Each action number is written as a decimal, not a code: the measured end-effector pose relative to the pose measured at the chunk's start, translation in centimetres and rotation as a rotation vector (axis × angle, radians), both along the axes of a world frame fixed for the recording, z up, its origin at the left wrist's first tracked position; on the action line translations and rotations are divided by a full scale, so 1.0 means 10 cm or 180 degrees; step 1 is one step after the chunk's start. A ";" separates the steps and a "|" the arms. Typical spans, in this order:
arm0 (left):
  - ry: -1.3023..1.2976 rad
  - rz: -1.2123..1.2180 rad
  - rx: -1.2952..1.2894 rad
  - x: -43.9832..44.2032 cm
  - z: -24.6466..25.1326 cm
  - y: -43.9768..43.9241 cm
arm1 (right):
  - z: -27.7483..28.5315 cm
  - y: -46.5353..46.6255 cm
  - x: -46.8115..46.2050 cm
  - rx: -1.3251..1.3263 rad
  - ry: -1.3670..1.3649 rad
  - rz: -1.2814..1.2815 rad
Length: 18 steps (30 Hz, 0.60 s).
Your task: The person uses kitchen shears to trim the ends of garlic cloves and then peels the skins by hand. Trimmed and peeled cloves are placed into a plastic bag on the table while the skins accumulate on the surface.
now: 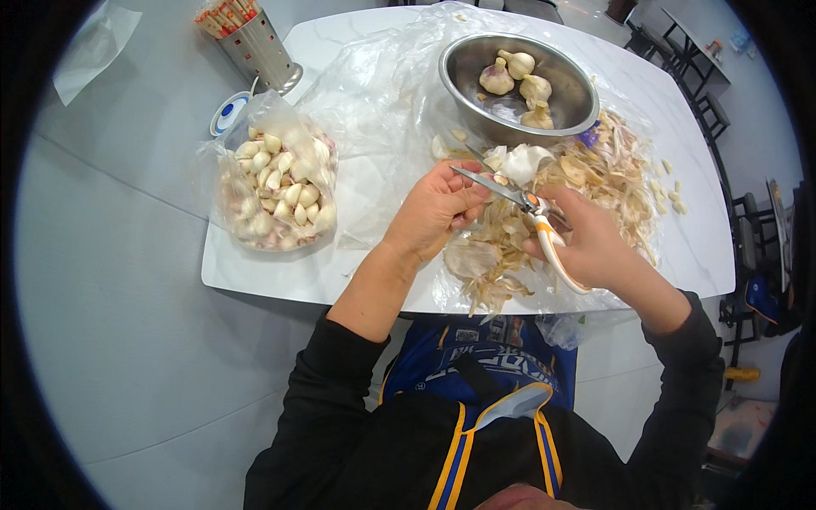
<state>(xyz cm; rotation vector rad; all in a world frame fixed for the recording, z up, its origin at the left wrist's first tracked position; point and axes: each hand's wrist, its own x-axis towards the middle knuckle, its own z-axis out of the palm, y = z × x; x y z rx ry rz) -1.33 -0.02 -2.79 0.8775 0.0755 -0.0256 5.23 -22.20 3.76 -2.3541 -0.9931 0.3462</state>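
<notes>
My right hand [583, 239] grips a pair of scissors [530, 203] with white and orange handles, the blades parted and pointing left. Close to those blades, my left hand [446, 197] pinches a small garlic clove [500, 180], mostly hidden by the fingers and the steel. Just beyond the blades lies a white piece of garlic bulb or skin [526, 164]. Dry garlic skins [593, 175] are heaped under and around my right hand. Past the hands, a steel bowl [456, 95] holds several whole garlic bulbs [535, 91].
A clear plastic bag [220, 185] full of garlic cloves [280, 178] stands at the left of the white table [701, 255]. Behind it are a round blue-and-white object [228, 115] and a metal chopstick holder [258, 54]. Loose cloves [669, 194] lie at the right. Plastic sheeting [376, 83] covers the table's middle.
</notes>
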 end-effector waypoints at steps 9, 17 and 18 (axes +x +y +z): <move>0.0092 0.0143 0.0136 -0.02 0.01 0.00 | -0.14 0.10 0.03 0.0179 -0.0977 0.0175; 0.0153 0.0370 0.0276 -0.03 0.02 -0.03 | -0.28 0.14 0.05 0.0383 -0.1156 0.0083; 0.0179 0.0362 0.0323 -0.03 0.02 -0.03 | -0.30 0.15 0.05 0.0404 -0.1191 0.0065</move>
